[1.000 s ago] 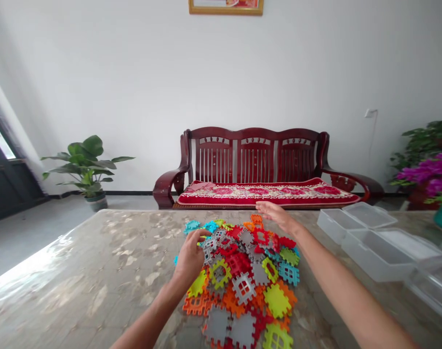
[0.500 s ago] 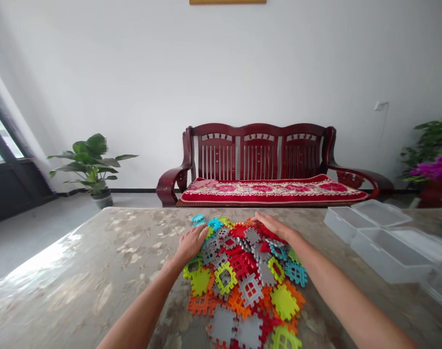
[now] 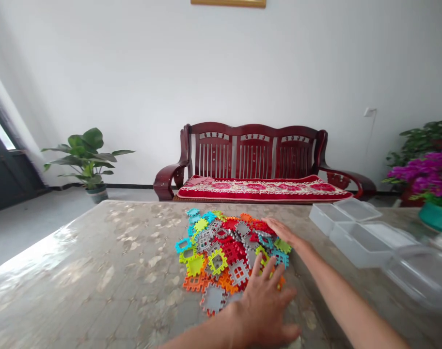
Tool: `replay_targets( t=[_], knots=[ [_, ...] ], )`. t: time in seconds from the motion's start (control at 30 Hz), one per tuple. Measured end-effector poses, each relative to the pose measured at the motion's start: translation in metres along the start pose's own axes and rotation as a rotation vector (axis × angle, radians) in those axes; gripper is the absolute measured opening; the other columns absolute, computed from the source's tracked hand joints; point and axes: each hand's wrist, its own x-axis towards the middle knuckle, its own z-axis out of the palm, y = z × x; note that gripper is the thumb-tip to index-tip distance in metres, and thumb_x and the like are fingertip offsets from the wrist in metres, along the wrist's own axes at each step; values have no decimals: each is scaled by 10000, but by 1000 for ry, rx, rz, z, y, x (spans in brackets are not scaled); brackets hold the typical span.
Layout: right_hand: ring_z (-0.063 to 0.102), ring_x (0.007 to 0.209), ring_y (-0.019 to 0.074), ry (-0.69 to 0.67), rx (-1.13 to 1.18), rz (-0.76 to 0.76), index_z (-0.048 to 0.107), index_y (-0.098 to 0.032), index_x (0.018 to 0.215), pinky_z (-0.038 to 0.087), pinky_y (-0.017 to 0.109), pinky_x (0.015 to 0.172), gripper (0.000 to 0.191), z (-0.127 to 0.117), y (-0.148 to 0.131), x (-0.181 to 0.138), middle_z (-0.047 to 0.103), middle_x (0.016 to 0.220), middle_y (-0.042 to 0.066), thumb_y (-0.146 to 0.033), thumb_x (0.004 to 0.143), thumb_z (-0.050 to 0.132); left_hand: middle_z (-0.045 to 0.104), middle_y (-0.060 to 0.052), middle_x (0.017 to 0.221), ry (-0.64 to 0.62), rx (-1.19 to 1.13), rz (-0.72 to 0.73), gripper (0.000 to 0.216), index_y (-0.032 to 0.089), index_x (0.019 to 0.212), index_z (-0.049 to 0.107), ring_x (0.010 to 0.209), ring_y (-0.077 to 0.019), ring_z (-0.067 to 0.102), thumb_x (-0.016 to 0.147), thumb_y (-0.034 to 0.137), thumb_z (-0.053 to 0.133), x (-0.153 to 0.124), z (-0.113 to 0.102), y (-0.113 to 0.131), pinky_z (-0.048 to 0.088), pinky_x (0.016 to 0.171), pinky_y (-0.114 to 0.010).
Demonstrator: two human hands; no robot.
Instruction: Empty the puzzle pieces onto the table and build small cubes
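Note:
A heap of colourful notched plastic tiles [image 3: 221, 247], grey, red, orange, green and blue, lies in the middle of a marbled table [image 3: 108, 271]. My left hand [image 3: 266, 305] lies flat on the heap's near right edge, fingers spread and pointing away from me, covering some tiles. My right hand [image 3: 282, 230] rests flat on the heap's far right side, fingers stretched out toward the red tiles. Neither hand grips a tile.
Several clear plastic boxes [image 3: 355, 228] with open lids stand on the table's right side. A pot of purple flowers [image 3: 434, 194] stands at the far right. Beyond the table are a dark wooden bench [image 3: 257, 165] with a red cushion and a leafy plant [image 3: 86, 160] on the floor.
My left hand has left the heap's far left side and now lies at its near right edge. My right hand slid a little right. The tiles are spread out more to the left.

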Motion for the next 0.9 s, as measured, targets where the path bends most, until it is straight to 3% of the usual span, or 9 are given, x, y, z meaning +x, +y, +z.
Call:
replay_targets(
  t=[0.13,0.3,0.7,0.9],
  knots=[
    [394,1345,233,-52,-83,-50,570,-259,1310,224,423,1158,627,17,-22,-6,492,1427,47,-647,907,287,358,-137,1502,-6,29,-52,621,245,1304,536,1401,-382,231,842,641,408,-1,20,0,82,1117,-647],
    [392,1341,263,-56,-207,-18,541,-304,1336,206,470,1150,563,35,-41,-5,449,1460,38,-598,923,296,397,-91,1482,10,53,-117,563,295,1337,495,1384,-356,284,862,591,430,-16,23,-15,96,1127,-630],
    [355,1364,246,-63,-298,-31,486,-306,1379,224,457,1135,548,82,-89,-4,424,1475,44,-553,946,257,394,-47,1492,-16,70,-198,498,336,1317,500,1392,-315,286,857,526,498,-79,-4,-41,90,1144,-618],
    [319,1382,273,-65,-273,24,464,-312,1395,195,499,1131,585,111,-116,-6,408,1482,64,-590,941,223,330,-32,1538,-81,78,-223,591,366,1377,430,1415,-311,259,812,361,603,-115,-22,-56,76,1149,-617]
  ],
)
